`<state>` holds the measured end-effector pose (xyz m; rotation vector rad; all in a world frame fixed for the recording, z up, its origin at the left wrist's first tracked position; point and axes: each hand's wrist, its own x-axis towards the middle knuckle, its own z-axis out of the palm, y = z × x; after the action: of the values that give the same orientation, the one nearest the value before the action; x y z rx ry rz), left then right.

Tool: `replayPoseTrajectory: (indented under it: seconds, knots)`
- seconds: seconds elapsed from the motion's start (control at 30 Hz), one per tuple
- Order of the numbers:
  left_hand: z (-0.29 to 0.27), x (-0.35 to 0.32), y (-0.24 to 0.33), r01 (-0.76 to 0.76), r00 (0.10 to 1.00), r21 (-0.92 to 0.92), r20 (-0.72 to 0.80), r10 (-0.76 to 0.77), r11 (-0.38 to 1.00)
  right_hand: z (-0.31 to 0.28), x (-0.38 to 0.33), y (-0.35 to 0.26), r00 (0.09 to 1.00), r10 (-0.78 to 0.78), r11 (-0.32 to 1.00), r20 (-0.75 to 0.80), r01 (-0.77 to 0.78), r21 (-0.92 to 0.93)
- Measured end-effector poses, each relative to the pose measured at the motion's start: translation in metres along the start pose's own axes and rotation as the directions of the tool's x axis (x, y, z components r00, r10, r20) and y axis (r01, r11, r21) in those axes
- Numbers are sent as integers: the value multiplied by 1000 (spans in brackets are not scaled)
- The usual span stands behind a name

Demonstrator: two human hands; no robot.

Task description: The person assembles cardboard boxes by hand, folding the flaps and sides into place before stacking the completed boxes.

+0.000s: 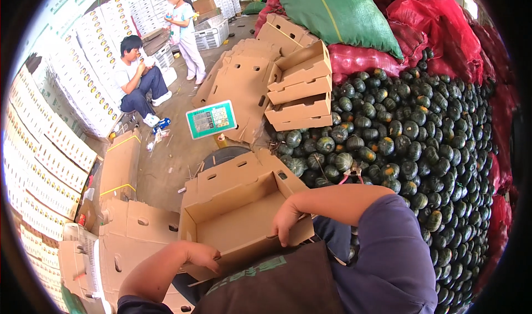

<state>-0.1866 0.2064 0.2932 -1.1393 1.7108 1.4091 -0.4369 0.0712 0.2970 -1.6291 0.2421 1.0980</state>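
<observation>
An open cardboard box (238,217) stands right in front of my body, its inside bare. My left hand (204,256) is closed over the near wall toward its left end. Near the right end of that same wall, my right hand (285,223) grips the rim, fingers curled down over the edge. Flattened brown cardboard (224,170) with cut-out holes lies against the box's far side. Parts of both hands' fingers are hidden behind the box wall.
A pile of dark green pumpkins (410,142) fills the right, with red-handled clippers (352,172) on its edge. Two stacked cardboard trays (299,87) stand beyond. A green-framed scale display (211,119) rises ahead. Flat cardboard (138,225) lies left. A seated person (138,81) and a standing one (185,31) are farther off.
</observation>
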Motion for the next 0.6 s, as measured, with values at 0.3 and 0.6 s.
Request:
replayPoseTrajectory:
  seconds: [0.3,0.6]
  knots:
    - [29,-67,23,61,26,93,-995,91,994,20,-116,3,452,-248,683,-857,-545,-486]
    - [80,-13,-51,85,158,-289,-941,-300,953,-122,-283,65,-660,-244,483,-711,-718,501]
